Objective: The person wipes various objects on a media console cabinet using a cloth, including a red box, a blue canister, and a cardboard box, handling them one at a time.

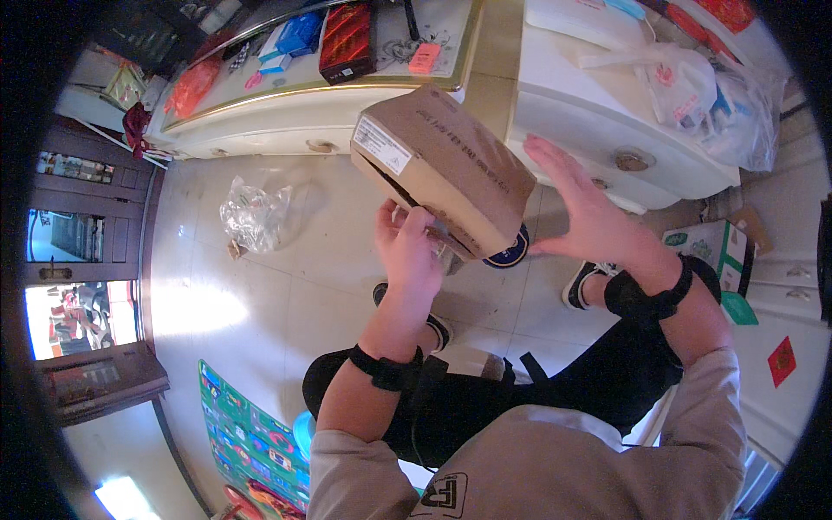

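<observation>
A brown cardboard box [448, 162] is held tilted in front of me, with a white printed label [383, 144] at one end and dark print on its upper face. A dark gap runs along its near lower edge. My left hand [411, 244] pinches the box at that edge, thumb and fingers bent; some clear plastic shows by the fingers. To the right of the box, my right hand [585, 214] is spread, thumb and fingers apart, and holds nothing. Below the box's right corner shows part of a round dark blue thing [510, 252] with pale markings, mostly hidden.
Crumpled clear plastic [255, 214] lies on the tiled floor. Beyond the box stands a low cabinet [260, 123] bearing a red box [348, 42]. A white drawer cabinet [572, 123] carries plastic bags [708, 97]. A green-and-white carton [708, 250] is at right, a green patterned mat [253, 435] at lower left.
</observation>
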`<state>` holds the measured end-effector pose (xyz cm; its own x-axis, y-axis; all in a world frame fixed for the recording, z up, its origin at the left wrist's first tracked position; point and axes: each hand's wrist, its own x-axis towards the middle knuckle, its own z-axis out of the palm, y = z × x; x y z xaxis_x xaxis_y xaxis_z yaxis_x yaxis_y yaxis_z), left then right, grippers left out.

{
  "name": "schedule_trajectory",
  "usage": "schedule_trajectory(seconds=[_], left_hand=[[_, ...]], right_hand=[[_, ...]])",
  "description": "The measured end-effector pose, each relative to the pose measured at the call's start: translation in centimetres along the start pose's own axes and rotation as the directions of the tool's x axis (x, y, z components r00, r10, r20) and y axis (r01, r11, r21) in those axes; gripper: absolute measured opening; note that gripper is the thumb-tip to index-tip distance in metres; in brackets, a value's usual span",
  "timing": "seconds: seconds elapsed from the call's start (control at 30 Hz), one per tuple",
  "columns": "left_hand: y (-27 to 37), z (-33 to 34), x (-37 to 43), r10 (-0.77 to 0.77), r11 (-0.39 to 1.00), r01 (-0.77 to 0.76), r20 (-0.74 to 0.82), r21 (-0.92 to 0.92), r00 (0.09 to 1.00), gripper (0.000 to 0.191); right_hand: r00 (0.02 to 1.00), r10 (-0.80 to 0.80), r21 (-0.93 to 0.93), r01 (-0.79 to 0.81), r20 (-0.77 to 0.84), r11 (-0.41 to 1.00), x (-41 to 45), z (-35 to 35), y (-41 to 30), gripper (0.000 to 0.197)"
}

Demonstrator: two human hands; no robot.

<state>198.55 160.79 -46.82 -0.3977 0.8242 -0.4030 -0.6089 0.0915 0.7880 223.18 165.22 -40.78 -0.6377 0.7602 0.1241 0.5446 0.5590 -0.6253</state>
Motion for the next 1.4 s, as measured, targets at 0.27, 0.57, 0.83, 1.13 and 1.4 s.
schedule_trajectory(seconds=[0.27,0.57,0.83,1.13,1.4], left_hand=[[-0.8,0.0,-0.4,-0.109,0.983,0.118,0.07,-0.143,0.992,0.047],[-0.8,-0.5,-0.6,-0.015,0.979,0.055,0.201,-0.196,0.979,0.051],[-0.6,-1.1,-0.8,-0.03,0.967,0.087,0.233,-0.241,0.972,0.058],[-0.3,-0.8,-1.2,-0.052,0.96,0.107,0.21,-0.259,0.976,0.051],[-1.0,-1.9,-0.7,-0.037,0.982,0.074,0.209,-0.175,0.977,0.061]], right_hand=[[0.956,0.007,0.302,0.086,-0.295,0.949,1.0,1.2,2.9,0.055],[0.649,0.621,0.824,0.016,-0.439,0.566,2.7,-0.8,4.6,0.048],[0.65,0.724,0.944,-0.031,-0.231,0.33,3.1,-1.7,4.6,0.057],[0.705,0.696,0.955,-0.091,-0.138,0.282,3.1,-1.2,5.7,0.058],[0.704,0.702,0.969,-0.088,-0.104,0.232,3.3,-0.9,5.7,0.058]])
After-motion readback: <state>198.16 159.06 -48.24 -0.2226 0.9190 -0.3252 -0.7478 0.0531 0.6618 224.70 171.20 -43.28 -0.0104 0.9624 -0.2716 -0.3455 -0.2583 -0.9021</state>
